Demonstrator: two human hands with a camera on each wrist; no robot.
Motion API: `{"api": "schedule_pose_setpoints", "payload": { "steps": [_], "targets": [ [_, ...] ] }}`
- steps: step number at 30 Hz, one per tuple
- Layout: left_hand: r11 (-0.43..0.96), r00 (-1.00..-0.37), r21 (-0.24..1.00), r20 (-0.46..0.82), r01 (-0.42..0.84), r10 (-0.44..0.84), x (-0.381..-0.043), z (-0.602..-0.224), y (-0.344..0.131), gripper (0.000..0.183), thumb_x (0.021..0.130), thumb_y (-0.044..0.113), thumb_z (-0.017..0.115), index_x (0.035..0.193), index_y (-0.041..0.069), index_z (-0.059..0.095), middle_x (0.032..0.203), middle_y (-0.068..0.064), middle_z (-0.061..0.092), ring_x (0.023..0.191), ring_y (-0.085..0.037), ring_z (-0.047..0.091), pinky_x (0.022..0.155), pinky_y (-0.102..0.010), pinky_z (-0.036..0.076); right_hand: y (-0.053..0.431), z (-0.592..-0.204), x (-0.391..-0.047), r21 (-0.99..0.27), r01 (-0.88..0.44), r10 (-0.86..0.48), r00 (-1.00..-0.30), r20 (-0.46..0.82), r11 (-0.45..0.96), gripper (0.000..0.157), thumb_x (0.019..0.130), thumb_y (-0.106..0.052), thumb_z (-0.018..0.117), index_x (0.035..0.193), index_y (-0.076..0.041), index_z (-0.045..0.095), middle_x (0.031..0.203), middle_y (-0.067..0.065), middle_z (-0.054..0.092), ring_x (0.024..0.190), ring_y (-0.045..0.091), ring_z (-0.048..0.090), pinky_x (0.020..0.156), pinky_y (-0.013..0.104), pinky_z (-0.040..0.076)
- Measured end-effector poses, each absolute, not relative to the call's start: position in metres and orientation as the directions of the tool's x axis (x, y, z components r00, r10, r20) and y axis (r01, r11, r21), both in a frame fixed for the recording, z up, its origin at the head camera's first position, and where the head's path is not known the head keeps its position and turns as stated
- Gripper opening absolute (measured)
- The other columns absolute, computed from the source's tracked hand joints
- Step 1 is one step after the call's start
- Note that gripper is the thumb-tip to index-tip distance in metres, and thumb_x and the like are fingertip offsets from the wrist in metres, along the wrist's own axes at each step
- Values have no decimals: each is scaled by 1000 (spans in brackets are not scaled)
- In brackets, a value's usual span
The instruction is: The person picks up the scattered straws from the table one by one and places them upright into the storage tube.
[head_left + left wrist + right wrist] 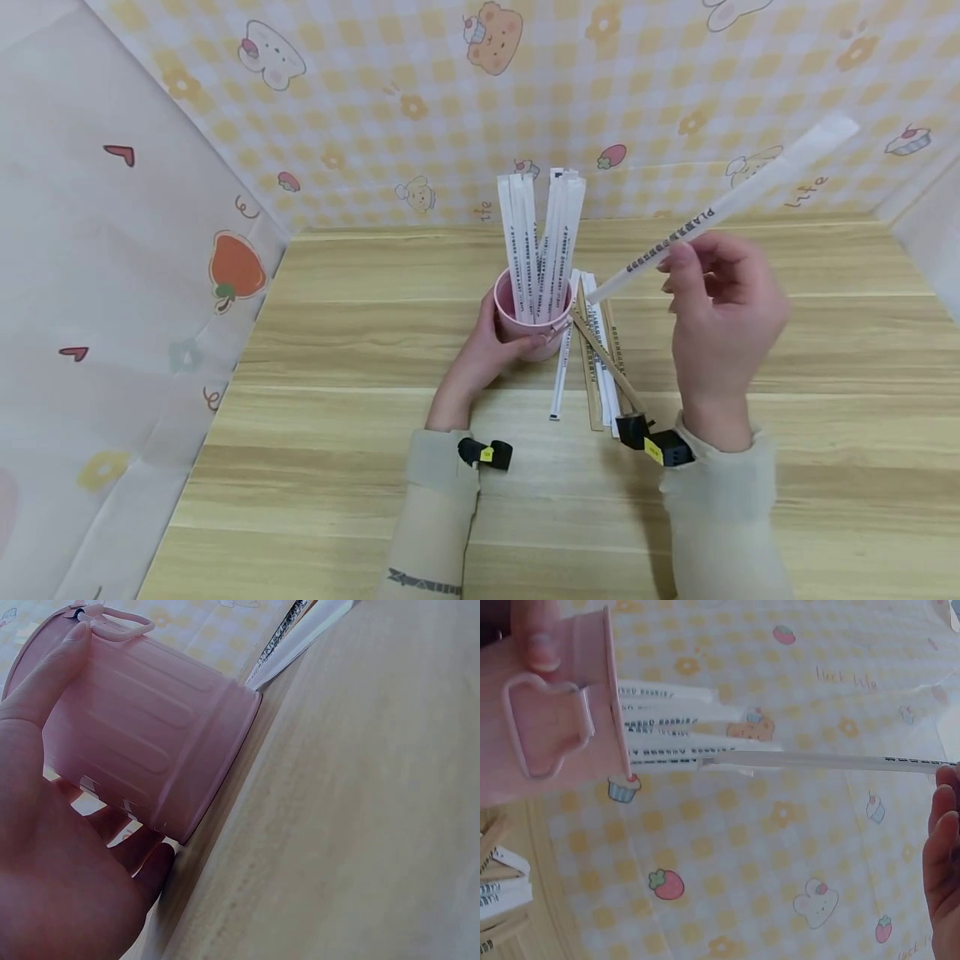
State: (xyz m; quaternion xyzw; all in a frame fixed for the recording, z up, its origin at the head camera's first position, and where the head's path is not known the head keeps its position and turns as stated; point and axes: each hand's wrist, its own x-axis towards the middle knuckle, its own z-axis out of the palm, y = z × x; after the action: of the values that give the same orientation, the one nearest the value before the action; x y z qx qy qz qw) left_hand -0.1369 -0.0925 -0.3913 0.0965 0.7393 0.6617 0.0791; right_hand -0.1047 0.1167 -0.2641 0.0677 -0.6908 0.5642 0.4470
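My left hand (486, 357) grips a pink cup (546, 348) that stands on the table, fingers and thumb round its wall. The left wrist view shows the ribbed side of the cup (142, 712) and its base at the wood. Several white paper-wrapped straws (536, 250) stand upright in it, their lower ends hidden. To the right of the cup, my right hand (720, 321) pinches one white wrapped straw (750, 185) between thumb and fingers, slanting up to the right. In the right wrist view this straw (810, 760) lies apart from the cup's rim.
Beside the cup's right side, several white and brown wrapped straws (596, 367) lie on the wooden table (337, 350), one brown one across the others. A checked cloth wall (420, 150) rises behind, and a pale printed sheet (150, 250) stands at the left.
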Motion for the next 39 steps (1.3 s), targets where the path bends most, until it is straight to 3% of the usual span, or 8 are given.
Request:
{"api": "schedule_pose_setpoints", "payload": {
  "steps": [7,19,39],
  "targets": [
    [129,-968,992,-22,11,250,-128,-369,-91,97,70,17,76,141,35,11,138,9,29,126,-11,27,104,-36,20,107,-271,-108,-708,-608,332,-626,706,360,19,81,-11,65,86,7,62,75,9,64,56,9,53,51,16,42],
    [120,-965,992,-2,30,262,-130,-374,-92,97,70,19,76,141,32,11,138,7,30,124,-10,30,103,-34,22,100,-293,-122,-696,-528,173,-722,669,487,20,84,-21,62,88,-2,65,79,-1,66,65,7,55,55,15,42],
    [141,-968,990,-27,9,250,-129,-372,-92,98,70,20,77,142,31,10,139,6,29,125,-11,28,103,-35,21,93,-324,-137,-629,-398,14,-838,545,668,25,85,-30,59,89,-6,65,75,1,62,65,11,53,55,23,40]
  ]
}}
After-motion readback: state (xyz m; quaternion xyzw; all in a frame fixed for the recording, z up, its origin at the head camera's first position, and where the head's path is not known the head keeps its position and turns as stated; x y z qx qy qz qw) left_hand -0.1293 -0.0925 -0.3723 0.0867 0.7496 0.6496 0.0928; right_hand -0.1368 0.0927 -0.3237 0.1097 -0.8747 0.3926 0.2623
